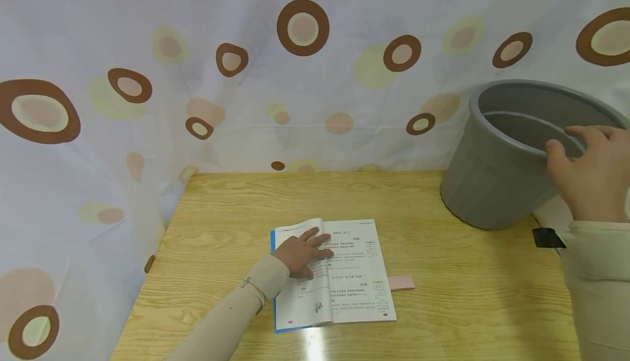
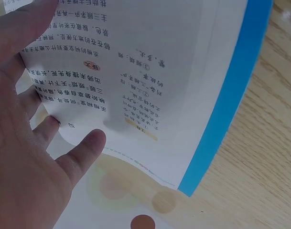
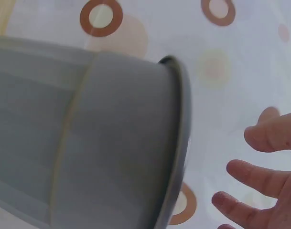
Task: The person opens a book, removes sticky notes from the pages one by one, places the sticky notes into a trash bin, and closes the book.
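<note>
Head view: left hand (image 1: 302,252), spread, gripping nothing, rests on a book (image 1: 356,295) midway between the worktop's (image 1: 216,213) side edges, probably keeping it flat; grey bin (image 1: 497,180) at the far right corner, right hand (image 1: 595,172) beside it, fingers parted, empty.

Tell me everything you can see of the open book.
The open book lies on the wood-grain table, its white pages, apparently paper, printed with small dark text. In the head view, a little drawing sits low on the left page and a blue cover shows along the left side. The left hand seems to rest across that page. A pink strip shows at the right edge.
</note>
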`<action>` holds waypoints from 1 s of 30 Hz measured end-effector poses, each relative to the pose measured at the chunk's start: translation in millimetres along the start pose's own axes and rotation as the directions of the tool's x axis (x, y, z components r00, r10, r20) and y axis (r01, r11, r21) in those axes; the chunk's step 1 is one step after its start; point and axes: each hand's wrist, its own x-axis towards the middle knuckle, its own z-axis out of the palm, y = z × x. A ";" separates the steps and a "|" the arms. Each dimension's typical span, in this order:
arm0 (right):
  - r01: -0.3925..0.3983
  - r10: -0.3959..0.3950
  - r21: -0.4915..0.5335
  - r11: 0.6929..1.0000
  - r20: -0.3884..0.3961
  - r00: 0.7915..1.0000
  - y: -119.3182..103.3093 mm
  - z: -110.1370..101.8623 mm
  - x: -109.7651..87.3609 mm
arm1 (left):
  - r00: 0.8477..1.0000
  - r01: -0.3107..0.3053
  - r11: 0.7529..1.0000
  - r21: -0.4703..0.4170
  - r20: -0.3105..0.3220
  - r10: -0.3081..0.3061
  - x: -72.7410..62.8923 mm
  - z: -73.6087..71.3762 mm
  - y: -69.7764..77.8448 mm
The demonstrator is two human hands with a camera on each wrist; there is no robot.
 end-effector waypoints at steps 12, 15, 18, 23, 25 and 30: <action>0.228 -0.212 0.087 0.970 -0.166 0.963 -21.3 -2.4 -40.0 | 1.000 -0.003 1.000 0.007 -0.014 0.003 3.3 5.8 -3.4; 0.270 -0.251 0.089 0.959 -0.178 0.951 -24.9 -3.1 -46.7 | 1.000 -0.006 1.000 -0.006 -0.013 0.006 3.3 6.4 -3.7; 0.330 -0.307 0.092 0.940 -0.197 0.931 -26.5 -1.8 -53.9 | 1.000 -0.012 1.000 -0.006 -0.012 0.012 3.1 6.7 -3.2; 0.398 -0.365 0.119 0.910 -0.228 0.903 -28.2 4.4 -66.0 | 1.000 -0.011 1.000 0.003 -0.006 0.011 1.3 4.0 -2.3; 0.414 -0.378 0.136 0.900 -0.230 0.897 -28.6 8.5 -72.0 | 1.000 -0.009 1.000 0.003 -0.005 0.009 0.9 3.3 -2.3; 0.447 -0.416 0.161 0.880 -0.195 0.888 -29.4 21.3 -88.1 | 1.000 -0.014 1.000 0.006 -0.008 0.014 1.0 3.4 -2.1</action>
